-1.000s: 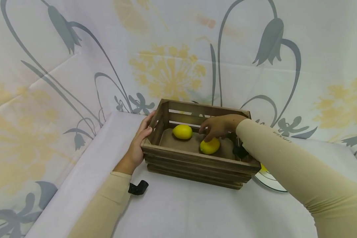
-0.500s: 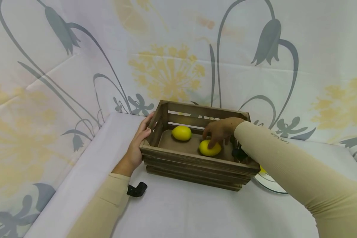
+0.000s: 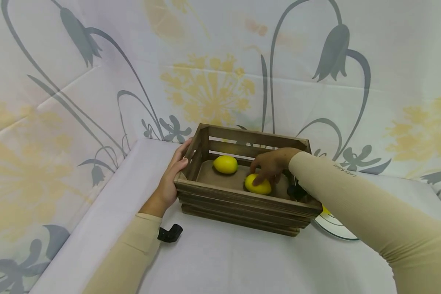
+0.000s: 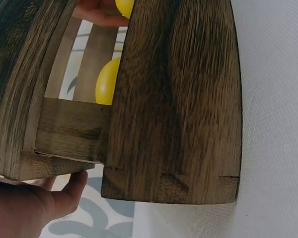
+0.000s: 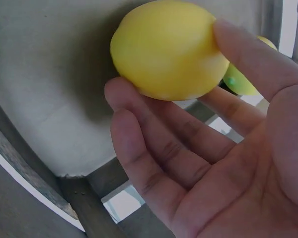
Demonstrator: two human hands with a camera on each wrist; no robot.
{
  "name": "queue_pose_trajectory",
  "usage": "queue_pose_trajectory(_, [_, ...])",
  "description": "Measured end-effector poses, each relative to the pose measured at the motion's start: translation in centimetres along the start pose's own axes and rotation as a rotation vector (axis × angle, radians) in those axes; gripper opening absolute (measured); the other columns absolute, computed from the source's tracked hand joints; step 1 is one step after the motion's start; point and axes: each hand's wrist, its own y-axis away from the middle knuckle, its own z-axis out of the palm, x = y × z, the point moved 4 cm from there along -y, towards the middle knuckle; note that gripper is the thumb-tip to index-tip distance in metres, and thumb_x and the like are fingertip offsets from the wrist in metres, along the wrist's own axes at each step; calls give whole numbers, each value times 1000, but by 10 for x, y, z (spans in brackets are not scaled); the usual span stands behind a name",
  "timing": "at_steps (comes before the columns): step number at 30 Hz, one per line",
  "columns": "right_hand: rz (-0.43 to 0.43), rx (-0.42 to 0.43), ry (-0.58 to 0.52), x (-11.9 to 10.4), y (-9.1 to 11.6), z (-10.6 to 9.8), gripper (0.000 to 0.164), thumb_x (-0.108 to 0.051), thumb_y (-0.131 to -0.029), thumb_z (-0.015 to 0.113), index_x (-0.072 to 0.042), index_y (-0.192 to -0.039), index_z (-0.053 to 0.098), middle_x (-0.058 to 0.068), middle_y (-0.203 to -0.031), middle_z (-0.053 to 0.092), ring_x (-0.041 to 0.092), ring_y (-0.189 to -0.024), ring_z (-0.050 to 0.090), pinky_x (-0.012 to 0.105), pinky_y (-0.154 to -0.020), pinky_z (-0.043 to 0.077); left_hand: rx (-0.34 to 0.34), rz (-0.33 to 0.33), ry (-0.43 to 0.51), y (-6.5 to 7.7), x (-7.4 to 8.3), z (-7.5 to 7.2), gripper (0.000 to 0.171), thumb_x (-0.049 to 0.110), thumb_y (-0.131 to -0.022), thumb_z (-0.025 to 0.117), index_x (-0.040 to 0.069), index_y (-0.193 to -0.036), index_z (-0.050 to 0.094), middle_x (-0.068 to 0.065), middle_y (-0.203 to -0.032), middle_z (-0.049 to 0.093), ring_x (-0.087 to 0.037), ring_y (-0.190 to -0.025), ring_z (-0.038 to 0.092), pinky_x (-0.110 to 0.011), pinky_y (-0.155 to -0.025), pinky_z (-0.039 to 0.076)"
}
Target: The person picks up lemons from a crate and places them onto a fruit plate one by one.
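My left hand (image 3: 167, 185) holds the left end of a brown slatted wooden crate (image 3: 242, 192). In the left wrist view, its fingers (image 4: 72, 196) lie at the crate's end, partly hidden by the wood. My right hand (image 3: 273, 163) reaches down inside the crate. There it pinches a yellow lemon (image 3: 256, 185) between thumb and fingers; the right wrist view shows the lemon (image 5: 169, 49) close over the crate's floor, the thumb on one side. Another lemon (image 3: 226, 164) lies to the left on the crate's floor.
A dark object (image 3: 295, 191) sits at the crate's right end, partly hidden by the right sleeve. A round white plate with a dark rim (image 3: 338, 230) shows right of the crate, something yellow on it. A black curved piece (image 3: 170, 233) is at the left wrist. Patterned cloth hangs behind.
My right hand has lowered its thumb and fingers onto the right lemon and now pinches it; the lemon has turned and shifted slightly. The left hand stays at the crate's end.
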Motion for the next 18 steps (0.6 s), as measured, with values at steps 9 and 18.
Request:
queue_pose_trajectory(9, [10, -58, -114, -1, -6, 5, 63, -37, -95, 67, -14, -150, 45, 21, -158, 31, 21, -108, 66, 35, -89, 58, -4, -8, -3, 0, -1, -1, 60, 25, -100, 28, 27, -160, 21, 9, -164, 20, -28, -151, 20, -50, -120, 16])
queue_pose_trajectory(18, [-65, -73, -159, -4, -6, 2, 58, -35, -94, 70, -18, -145, 50, 17, -141, 51, 19, -103, 68, 38, -90, 57, 0, -14, -14, -1, 1, -2, 59, 26, -100, 27, 27, -159, 21, 8, -165, 20, -28, -152, 20, -51, -120, 15])
